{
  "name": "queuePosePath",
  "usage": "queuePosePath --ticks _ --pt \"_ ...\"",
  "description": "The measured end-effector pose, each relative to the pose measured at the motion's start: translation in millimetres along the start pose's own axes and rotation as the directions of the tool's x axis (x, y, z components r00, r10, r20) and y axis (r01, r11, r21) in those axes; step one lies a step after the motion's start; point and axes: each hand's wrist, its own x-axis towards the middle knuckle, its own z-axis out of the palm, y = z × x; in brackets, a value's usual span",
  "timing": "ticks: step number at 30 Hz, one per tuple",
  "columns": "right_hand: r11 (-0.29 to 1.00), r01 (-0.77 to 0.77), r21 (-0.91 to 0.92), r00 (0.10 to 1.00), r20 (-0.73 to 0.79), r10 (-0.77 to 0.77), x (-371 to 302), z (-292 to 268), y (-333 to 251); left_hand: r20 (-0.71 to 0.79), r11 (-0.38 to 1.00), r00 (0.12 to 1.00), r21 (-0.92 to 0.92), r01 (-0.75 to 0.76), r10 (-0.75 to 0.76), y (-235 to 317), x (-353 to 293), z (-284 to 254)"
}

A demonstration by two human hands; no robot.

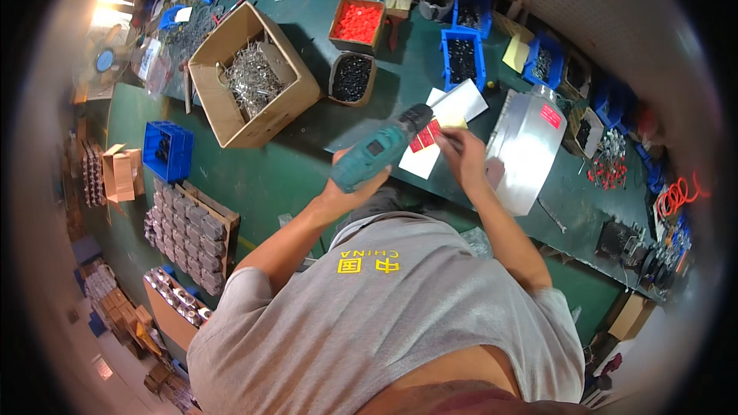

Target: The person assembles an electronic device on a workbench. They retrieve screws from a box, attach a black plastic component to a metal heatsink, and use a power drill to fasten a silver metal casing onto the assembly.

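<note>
My left hand (355,190) is wrapped round a teal cordless drill (370,155), whose black chuck points away to the upper right. Just right of the chuck, my right hand (463,155) has its thumb and forefinger closed at the edge of a red label (426,137). White backing sheets (463,102) lie under and beyond the label, with a bit of yellow paper between. To the right of that hand rests a silver metal housing (530,150) bearing a red label of its own. Fine detail of the pinch is too small to make out.
A large carton of metal parts (254,84) stands left on the green bench, beside boxes of red pieces (357,23) and black screws (353,78). Blue bins (463,60) line the back. Grey metal blocks (184,230) sit lower left; a coiled orange hose (679,196) hangs far right.
</note>
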Motion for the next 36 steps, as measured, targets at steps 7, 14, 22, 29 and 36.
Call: queuePosePath --ticks 7,14,22,29,36 --pt "0.745 0.525 -0.412 0.824 0.468 -0.321 131 173 15 -0.286 0.965 0.957 0.237 0.117 -0.045 -28 -37 -74" --pt "0.381 0.682 -0.625 0.704 0.701 -0.110 168 232 24 -0.421 0.924 0.884 0.216 0.316 -0.204 -58 -73 -103" --pt "0.436 0.619 -0.653 0.730 0.684 -0.012 173 228 5 -0.448 0.911 0.841 0.123 0.393 -0.302 -115 -88 -110" --pt "0.528 0.524 -0.668 0.816 0.571 -0.088 169 233 28 -0.362 0.893 0.823 -0.076 0.443 -0.438 -107 -66 -110" --pt "0.956 0.079 -0.284 0.980 0.199 -0.022 174 210 15 -0.303 0.959 0.921 0.061 0.277 -0.246 -102 -42 -108"
